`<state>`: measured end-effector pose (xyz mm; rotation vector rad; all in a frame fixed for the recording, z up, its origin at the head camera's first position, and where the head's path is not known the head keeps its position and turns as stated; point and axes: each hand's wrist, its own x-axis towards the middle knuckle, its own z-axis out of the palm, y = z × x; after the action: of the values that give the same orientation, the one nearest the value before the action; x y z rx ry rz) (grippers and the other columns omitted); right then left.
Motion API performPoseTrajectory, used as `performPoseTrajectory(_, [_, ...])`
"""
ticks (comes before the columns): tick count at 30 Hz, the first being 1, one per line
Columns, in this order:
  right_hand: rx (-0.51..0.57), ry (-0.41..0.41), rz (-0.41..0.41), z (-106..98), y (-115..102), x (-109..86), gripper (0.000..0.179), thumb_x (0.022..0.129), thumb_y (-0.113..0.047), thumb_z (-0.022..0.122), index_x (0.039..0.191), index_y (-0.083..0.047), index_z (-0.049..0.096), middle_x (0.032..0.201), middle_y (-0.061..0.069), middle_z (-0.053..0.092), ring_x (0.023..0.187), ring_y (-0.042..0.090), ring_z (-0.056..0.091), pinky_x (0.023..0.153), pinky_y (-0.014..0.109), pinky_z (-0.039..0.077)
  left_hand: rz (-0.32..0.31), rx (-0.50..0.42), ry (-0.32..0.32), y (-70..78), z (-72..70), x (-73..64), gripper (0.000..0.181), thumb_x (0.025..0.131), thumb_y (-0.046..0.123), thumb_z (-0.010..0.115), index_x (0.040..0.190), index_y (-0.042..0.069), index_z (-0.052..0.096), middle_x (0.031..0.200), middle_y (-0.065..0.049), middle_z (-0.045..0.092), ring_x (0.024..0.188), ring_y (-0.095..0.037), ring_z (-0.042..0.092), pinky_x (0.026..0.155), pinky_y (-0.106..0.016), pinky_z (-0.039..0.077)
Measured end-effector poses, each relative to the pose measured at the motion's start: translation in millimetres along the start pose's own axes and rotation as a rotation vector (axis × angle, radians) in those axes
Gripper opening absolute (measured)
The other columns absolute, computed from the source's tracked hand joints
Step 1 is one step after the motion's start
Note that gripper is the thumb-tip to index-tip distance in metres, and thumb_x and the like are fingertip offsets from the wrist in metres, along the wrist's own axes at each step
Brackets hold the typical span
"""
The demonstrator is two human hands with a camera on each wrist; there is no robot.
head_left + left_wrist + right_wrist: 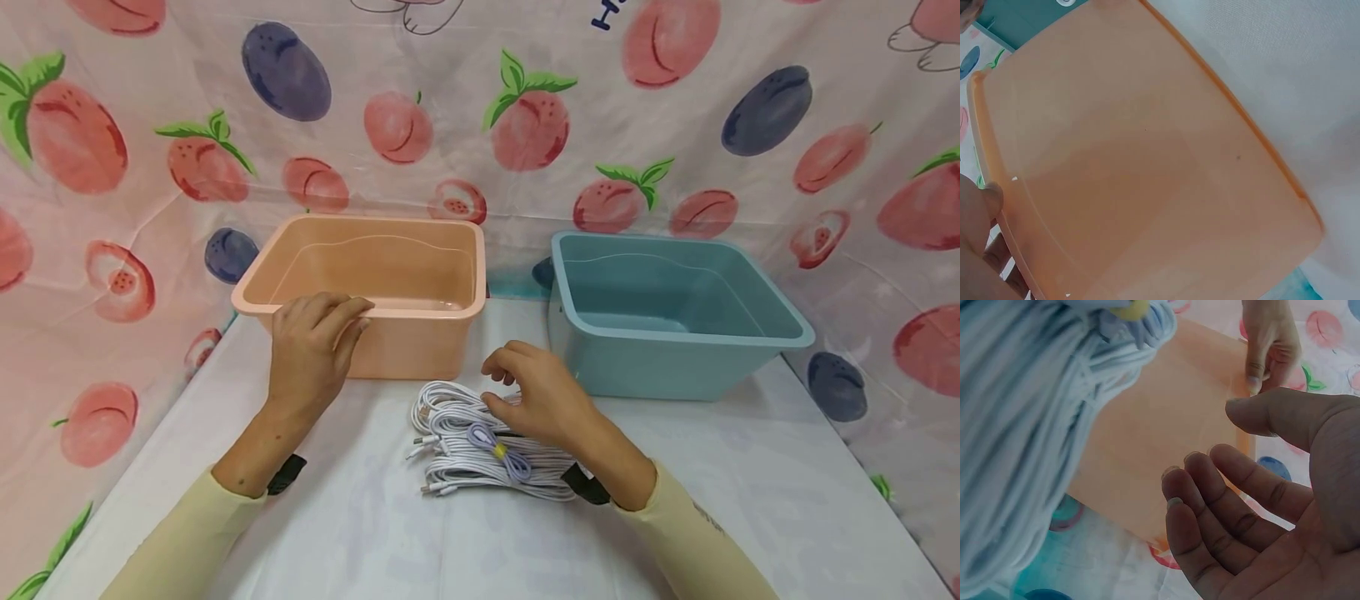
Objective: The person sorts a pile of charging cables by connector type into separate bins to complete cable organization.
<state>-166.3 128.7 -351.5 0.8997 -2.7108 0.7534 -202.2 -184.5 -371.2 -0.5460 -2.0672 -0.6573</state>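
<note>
My left hand (311, 346) is at the front rim of the peach plastic bin (408, 346). In the left wrist view the thumb (991, 201) lies against the bin's outer side and the fingers go over behind the rim. My right hand (543, 396) holds nothing; its fingers (1235, 519) are loosely bent and parted from the thumb. It hovers over a pile of coiled white cables (457, 454) with USB plugs at their left ends. On top of the pile lies a lilac cable (517, 467) bound with a yellow tie (499, 451).
A blue-green plastic bin (652, 367) stands to the right of the peach bin, beyond the pile. Both stand on a white-covered table (375, 542). Behind them hangs a fruit-printed cloth (450, 92). Dark straps (585, 485) show at both wrists.
</note>
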Motion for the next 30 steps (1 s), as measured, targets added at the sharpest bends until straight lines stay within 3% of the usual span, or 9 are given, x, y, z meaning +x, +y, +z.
performPoseTrajectory(8, [-0.008,-0.047,-0.025,8,3,-11.9,0.023,0.087,-0.017,0.084,0.107,-0.009,0.075,0.099,0.001,0.071,0.086,0.02,0.069,0.075,0.031,0.058,0.0,0.001,-0.005,0.3,-0.5,-0.4,0.018,0.096,0.011,0.078,0.114,0.01,0.08,0.106,-0.011,0.073,0.104,-0.037,0.065,0.097,-0.059,0.041])
performPoseTrajectory(21, [-0.089,-0.218,0.058,20,0,-23.2,0.032,0.084,-0.035,0.091,0.105,-0.017,0.075,0.081,-0.009,0.065,0.072,0.006,0.057,0.065,0.027,0.05,0.0,0.002,0.004,0.1,0.2,-1.1,0.018,0.096,0.011,0.078,0.114,0.011,0.08,0.105,-0.011,0.073,0.104,-0.037,0.066,0.097,-0.059,0.041])
performPoseTrajectory(30, [-0.102,-0.218,0.02,25,-2,-25.5,0.025,0.085,-0.027,0.089,0.101,-0.016,0.074,0.072,-0.009,0.063,0.068,0.007,0.054,0.063,0.028,0.048,-0.004,0.006,-0.007,-0.3,-0.8,-1.3,0.018,0.096,0.01,0.078,0.114,0.01,0.08,0.105,-0.011,0.073,0.104,-0.037,0.065,0.097,-0.058,0.041])
